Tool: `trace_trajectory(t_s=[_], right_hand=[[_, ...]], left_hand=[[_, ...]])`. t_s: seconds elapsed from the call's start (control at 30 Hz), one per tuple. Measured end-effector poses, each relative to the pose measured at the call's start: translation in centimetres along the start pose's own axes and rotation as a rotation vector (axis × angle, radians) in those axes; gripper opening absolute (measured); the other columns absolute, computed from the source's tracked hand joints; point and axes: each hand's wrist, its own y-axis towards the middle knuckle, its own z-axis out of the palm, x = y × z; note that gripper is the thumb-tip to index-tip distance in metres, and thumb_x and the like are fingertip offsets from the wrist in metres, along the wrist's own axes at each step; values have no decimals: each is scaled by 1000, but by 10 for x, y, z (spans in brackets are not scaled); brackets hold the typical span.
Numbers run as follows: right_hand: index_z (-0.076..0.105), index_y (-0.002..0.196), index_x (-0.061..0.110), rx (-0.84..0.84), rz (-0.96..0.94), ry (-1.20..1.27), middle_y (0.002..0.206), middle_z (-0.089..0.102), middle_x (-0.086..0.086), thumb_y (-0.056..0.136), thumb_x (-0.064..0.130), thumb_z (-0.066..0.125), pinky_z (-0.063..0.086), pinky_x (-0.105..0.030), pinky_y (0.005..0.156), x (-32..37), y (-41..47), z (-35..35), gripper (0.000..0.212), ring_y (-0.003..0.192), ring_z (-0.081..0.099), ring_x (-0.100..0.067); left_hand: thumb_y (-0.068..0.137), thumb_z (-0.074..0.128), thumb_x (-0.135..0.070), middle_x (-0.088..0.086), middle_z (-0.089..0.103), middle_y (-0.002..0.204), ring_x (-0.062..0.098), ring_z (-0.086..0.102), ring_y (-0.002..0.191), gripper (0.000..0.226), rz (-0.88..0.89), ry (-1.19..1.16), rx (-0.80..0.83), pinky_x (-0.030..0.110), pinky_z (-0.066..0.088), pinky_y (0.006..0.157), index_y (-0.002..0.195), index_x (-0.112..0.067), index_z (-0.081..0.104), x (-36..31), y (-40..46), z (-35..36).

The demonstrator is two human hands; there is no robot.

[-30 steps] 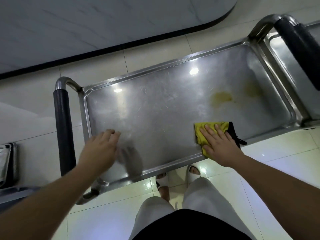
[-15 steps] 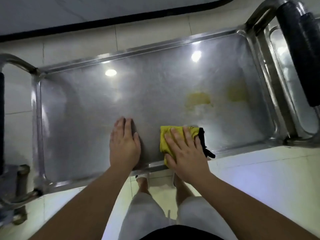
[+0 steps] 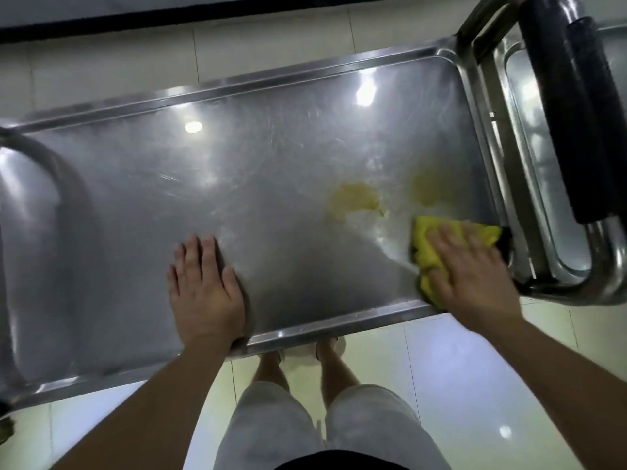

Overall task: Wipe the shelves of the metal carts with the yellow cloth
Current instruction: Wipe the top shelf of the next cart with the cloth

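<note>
The top shelf (image 3: 271, 171) of a stainless metal cart fills the head view. My right hand (image 3: 471, 273) lies flat with spread fingers on the yellow cloth (image 3: 424, 242), pressing it onto the shelf's near right corner; the hand is motion-blurred. Two yellowish stains (image 3: 353, 198) sit just beyond the cloth. My left hand (image 3: 203, 286) rests flat, palm down, on the bare shelf near its front rim. A second cart's shelf (image 3: 536, 184) abuts on the right.
A black padded handle (image 3: 573, 106) on a steel tube rises between the two carts at the right. Another curved steel handle (image 3: 40, 171) stands at the left end. Pale tiled floor (image 3: 475, 385) and my own legs are below the front rim.
My right hand has slid the yellow cloth rightwards along the front of the shelf into the right corner. My left hand stays flat on the shelf. The camera has moved closer.
</note>
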Motion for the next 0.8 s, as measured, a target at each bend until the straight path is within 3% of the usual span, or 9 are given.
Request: trace_trajectory(t_s=[0.1,0.23,0.3,0.37,0.43,0.6,0.7,0.8], right_hand=[[25,163,30,-107,291,88,172,20,3,101,50,28,27,-64,117,3,12,-6,65,159,13,-30],[19,165,28,-203,543,230,173,17,2,102,51,26,24,-62,120,80,34,3,67,159,10,-31],[26,163,26,-200,447,217,170,25,-1,101,50,31,27,-60,117,128,40,12,67,157,18,-34],[34,161,26,-196,214,134,167,34,-2,98,50,38,30,-58,114,176,43,21,68,155,26,-35],[33,162,32,-176,-40,56,169,28,5,97,52,43,27,-55,116,213,49,29,68,157,21,-30],[32,162,34,-194,-444,-73,171,23,8,100,55,42,22,-55,119,210,83,23,66,159,16,-26],[36,160,34,-214,-427,-100,168,30,7,95,56,41,26,-55,116,161,104,9,69,156,25,-26],[34,161,31,-216,-99,-44,168,31,2,95,53,38,29,-60,116,90,129,-17,70,155,28,-30]], left_hand=[[103,27,-42,4,14,174,22,5,161,65,-8,9,-18,43,2,130,166,-24,19,0,1,1],[104,26,-42,2,10,174,21,2,161,66,-3,24,-8,44,1,130,166,-25,15,1,2,0],[105,25,-43,2,8,174,20,-1,161,65,10,27,-7,43,0,130,166,-25,13,1,1,0],[105,24,-43,1,8,175,19,-2,161,65,12,29,-8,41,-2,130,166,-26,13,1,2,1],[104,29,-41,2,13,174,20,2,161,65,-3,14,-31,42,0,130,166,-25,18,1,2,2],[103,30,-41,2,15,173,20,4,161,65,-6,3,-34,38,-3,130,165,-24,21,0,2,2],[104,28,-42,2,12,174,19,1,161,65,2,9,-17,37,-4,130,166,-24,18,-1,2,0],[104,27,-42,3,13,174,20,2,161,65,8,13,-25,37,-5,130,166,-24,18,-2,1,0]])
